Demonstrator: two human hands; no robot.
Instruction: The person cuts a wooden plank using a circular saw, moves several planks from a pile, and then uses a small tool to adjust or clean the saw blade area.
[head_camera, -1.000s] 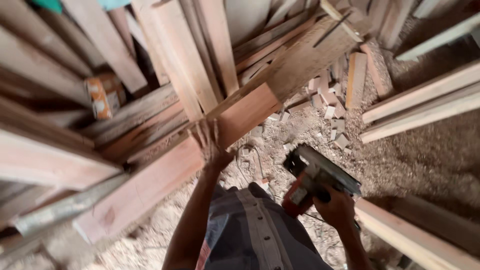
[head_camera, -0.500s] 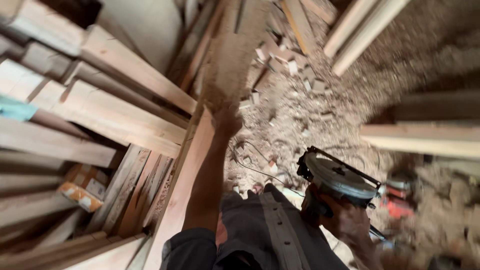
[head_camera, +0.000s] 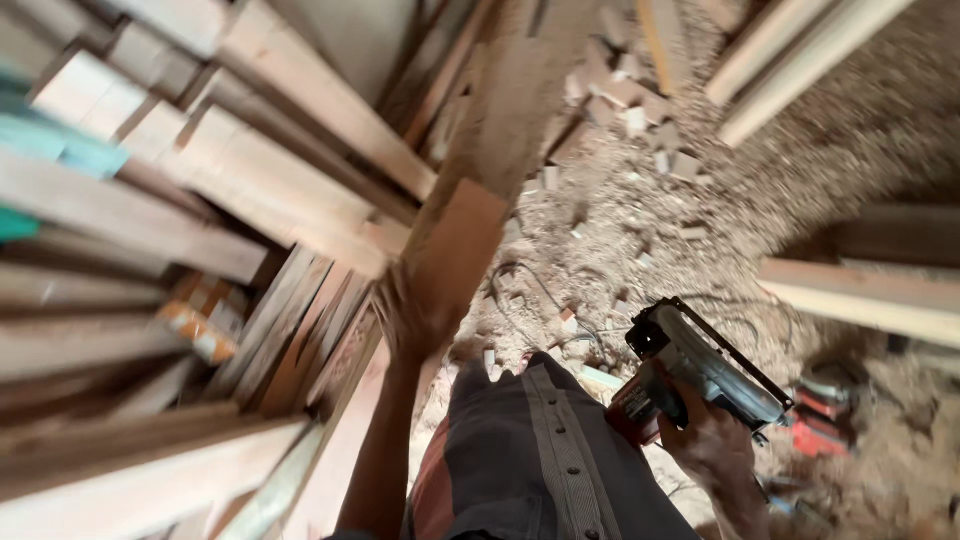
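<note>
Head view, the only one: I'm looking down at a person standing in a messy wood shop. The left hand (head_camera: 410, 320) is pressed flat on a reddish plank (head_camera: 445, 265), fingers spread wide over the board's surface rather than wrapped around it. That plank runs from bottom left up toward the middle, its cut end sticking out over the floor. The right hand (head_camera: 705, 440) has its fingers closed tight around the handle of 1 circular saw (head_camera: 700, 370), held low at the hip, well apart from the plank.

What could go wrong, just my guess: the frame is pretty blurry, so the head is turning, and a saw carried near the leg while looking elsewhere could catch the dark trousers (head_camera: 530, 460). A thin cord (head_camera: 545, 300) loops on the sawdust floor (head_camera: 820, 150) just beside the feet, easy to snag or trip over. The plank could also slide off the pile, since only a flat palm rests on it.

Counts: 2 hands, 1 saw, 1 plank under the palm, 1 red tool (head_camera: 820, 420) lying on the floor at right. The stacked lumber (head_camera: 270, 190) at left is too many and too smeared to count, and so are the offcut blocks (head_camera: 640, 110).
</note>
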